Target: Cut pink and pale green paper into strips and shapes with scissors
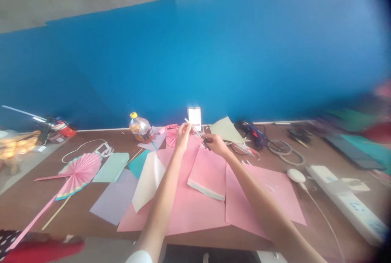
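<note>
A brown margin of table (77,223) shows between its front edge and the pink paper (189,218). Toward the back edge, your left hand (183,134) pinches a thin strip (192,126), slanting far-left to near-right; your right (216,144), just beside, closes on blurred, dark-handled scissors (205,143). Beyond stand a phone (194,116) and the blue wall (195,59).

Matt paper sheet (209,173), shiny plastic bottle (141,128)

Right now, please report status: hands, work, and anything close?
Left hand pinching thin strip. Right hand holding scissors, apparently. Pink paper below; phone just beyond.
</note>
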The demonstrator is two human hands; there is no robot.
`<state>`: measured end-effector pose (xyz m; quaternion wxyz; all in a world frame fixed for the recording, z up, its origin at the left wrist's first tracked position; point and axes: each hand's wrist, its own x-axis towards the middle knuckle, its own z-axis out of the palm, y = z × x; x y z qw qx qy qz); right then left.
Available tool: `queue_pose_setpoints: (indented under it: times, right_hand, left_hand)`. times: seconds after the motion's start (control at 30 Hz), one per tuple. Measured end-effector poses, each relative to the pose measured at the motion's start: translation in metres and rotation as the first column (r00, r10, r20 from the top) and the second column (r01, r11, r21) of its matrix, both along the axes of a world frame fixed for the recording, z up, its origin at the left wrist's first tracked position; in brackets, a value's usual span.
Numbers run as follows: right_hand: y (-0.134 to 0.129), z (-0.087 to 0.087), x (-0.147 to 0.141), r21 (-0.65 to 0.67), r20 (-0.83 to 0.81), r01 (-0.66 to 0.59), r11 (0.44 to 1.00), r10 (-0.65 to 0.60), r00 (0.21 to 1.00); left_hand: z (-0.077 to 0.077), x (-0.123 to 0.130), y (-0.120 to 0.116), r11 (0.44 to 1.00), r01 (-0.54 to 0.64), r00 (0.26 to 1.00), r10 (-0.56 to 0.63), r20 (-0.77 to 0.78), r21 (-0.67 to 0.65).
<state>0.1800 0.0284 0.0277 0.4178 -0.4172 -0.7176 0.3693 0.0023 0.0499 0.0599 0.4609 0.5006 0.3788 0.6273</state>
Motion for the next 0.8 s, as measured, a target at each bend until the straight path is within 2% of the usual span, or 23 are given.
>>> queue_pose_setpoints:
  times: [0.2, 0.5, 0.8]
  right_hand:
    - [-0.0004, 0.0009, -0.0005, 0.007, -0.001, 0.001, 1.000, -0.001, 1.000]
    - [-0.0028, 0.0049, -0.0003, -0.008, -0.026, -0.016, 1.000, 0.016, 1.000]
    - [-0.0060, 0.0097, -0.0004, -0.005, -0.036, -0.014, 1.000, 0.013, 0.999]
  left_hand:
    - [-0.0035, -0.0031, 0.0039, 1.000, 0.014, 1.000, -0.014, -0.009, 0.011]
    - [0.0033, -0.0041, -0.0021, 0.996, 0.051, 0.992, -0.042, -0.116, 0.077]
    - [0.0063, 0.0004, -0.0055, 0.997, 0.055, 0.996, -0.052, -0.071, 0.051]
